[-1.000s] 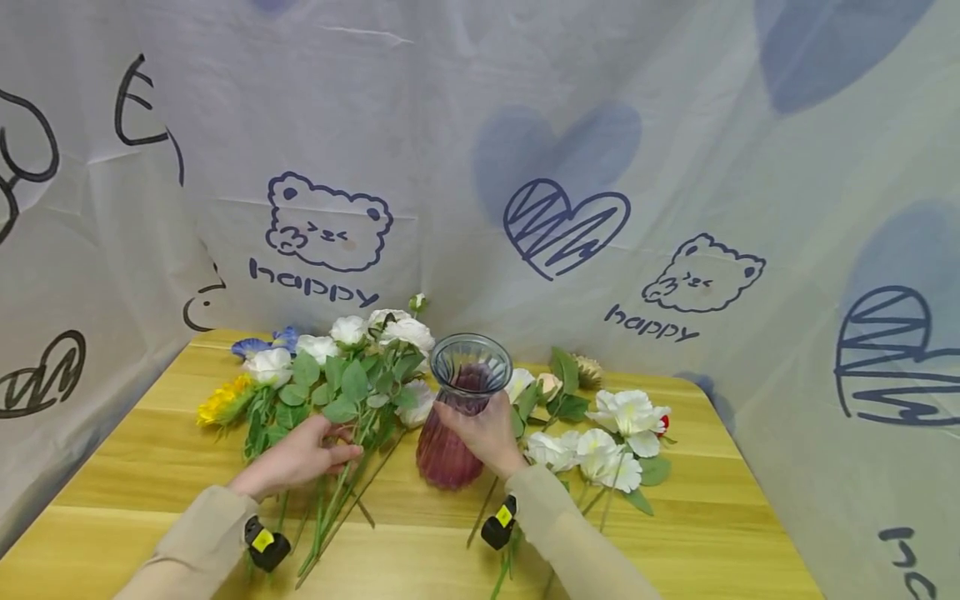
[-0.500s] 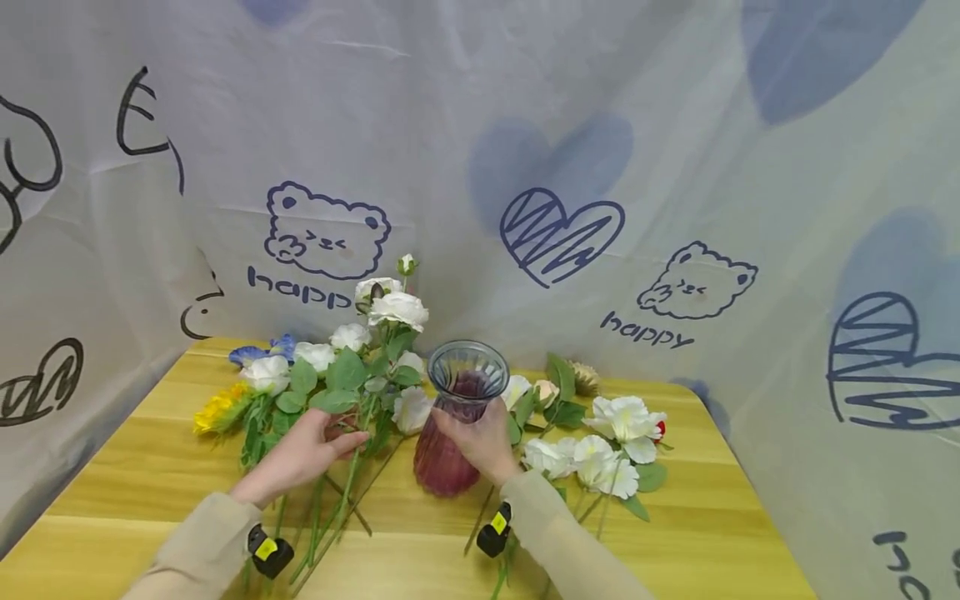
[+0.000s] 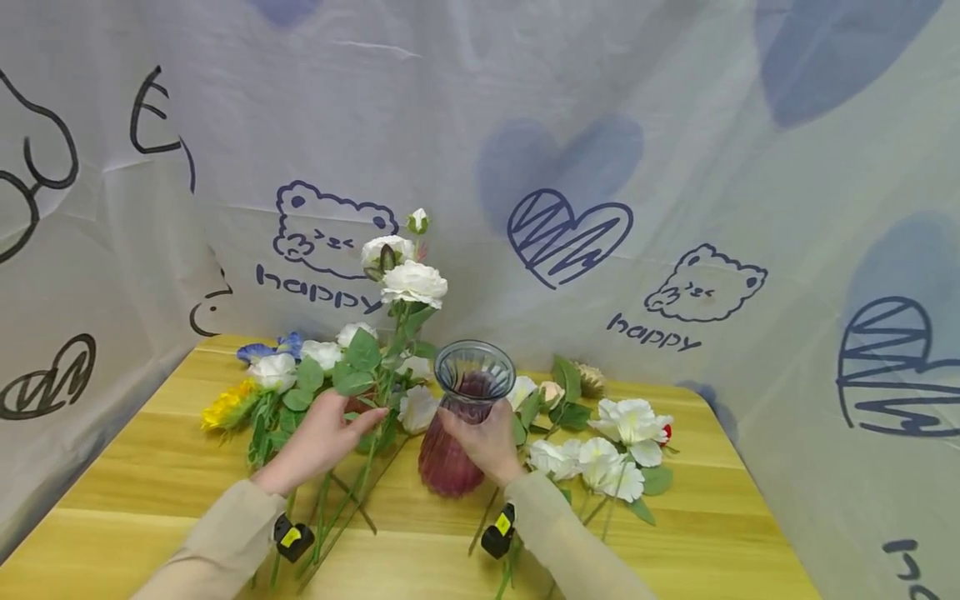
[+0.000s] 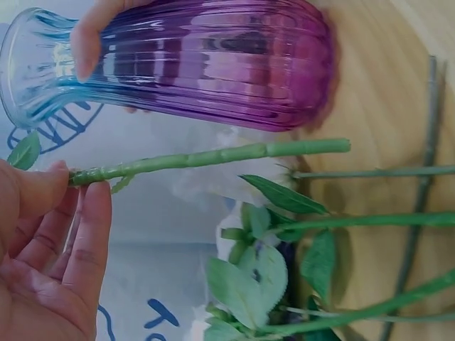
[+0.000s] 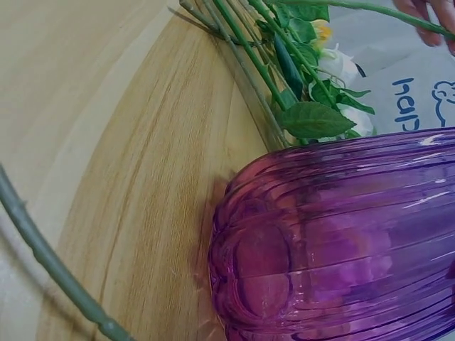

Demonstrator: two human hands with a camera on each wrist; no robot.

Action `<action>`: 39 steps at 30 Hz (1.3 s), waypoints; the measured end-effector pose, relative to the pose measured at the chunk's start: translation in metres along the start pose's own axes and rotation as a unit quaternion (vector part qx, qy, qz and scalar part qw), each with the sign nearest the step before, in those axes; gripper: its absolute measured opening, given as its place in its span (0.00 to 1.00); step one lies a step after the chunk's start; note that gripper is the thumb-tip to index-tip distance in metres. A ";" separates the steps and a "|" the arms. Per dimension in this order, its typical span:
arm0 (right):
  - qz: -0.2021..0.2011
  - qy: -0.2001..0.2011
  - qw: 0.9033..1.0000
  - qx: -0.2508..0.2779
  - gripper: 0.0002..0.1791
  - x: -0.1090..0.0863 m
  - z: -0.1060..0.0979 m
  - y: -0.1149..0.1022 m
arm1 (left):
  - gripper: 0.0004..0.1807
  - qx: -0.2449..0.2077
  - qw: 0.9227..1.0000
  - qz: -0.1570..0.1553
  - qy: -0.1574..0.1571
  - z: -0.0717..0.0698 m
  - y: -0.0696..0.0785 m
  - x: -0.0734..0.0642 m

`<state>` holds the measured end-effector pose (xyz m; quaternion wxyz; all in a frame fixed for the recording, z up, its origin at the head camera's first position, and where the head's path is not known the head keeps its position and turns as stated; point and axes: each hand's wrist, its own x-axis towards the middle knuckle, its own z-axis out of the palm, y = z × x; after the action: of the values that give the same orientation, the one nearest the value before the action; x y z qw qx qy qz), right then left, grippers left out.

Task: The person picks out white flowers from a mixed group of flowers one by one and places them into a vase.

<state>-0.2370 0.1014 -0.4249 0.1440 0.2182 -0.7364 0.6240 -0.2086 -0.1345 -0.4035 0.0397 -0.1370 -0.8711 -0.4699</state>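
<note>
My left hand pinches the green stem of a white flower spray between thumb and fingers. The spray stands upright, its blooms and small bud above the vase's rim height and to its left. With my right hand I grip the neck of a ribbed glass vase, bluish at the flared mouth and purple toward the base. The vase stands on the table. In the left wrist view the stem's cut end hangs beside the vase, apart from it.
Left on the wooden table lie a yellow sunflower, a blue flower and white blooms with leafy stems. More white flowers lie to the right, with loose stems toward the front. A printed cloth hangs behind.
The left hand has lifted the white flower spray up from the pile and moved slightly right. The right hand keeps its grip on the vase, which has stayed in place.
</note>
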 end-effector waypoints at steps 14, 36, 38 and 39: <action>-0.011 0.007 1.000 -0.020 0.24 -0.004 0.000 -0.006 | 0.10 -0.015 0.998 0.042 0.044 0.004 0.026 0.019; -0.019 0.017 0.999 -0.043 0.24 -0.001 0.001 -0.009 | 0.10 -0.019 0.994 0.084 0.064 -0.008 0.063 0.047; -0.013 0.015 0.999 -0.043 0.24 -0.002 0.001 -0.010 | 0.10 -0.022 0.994 0.082 0.061 -0.010 0.066 0.049; -0.009 0.012 0.999 -0.042 0.24 -0.002 0.001 -0.010 | 0.10 -0.024 0.994 0.084 0.060 -0.011 0.068 0.050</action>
<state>-0.2305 0.0997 -0.4172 0.1680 0.2111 -0.7579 0.5940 -0.2381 -0.0979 -0.3324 0.1282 -0.1818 -0.8411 -0.4930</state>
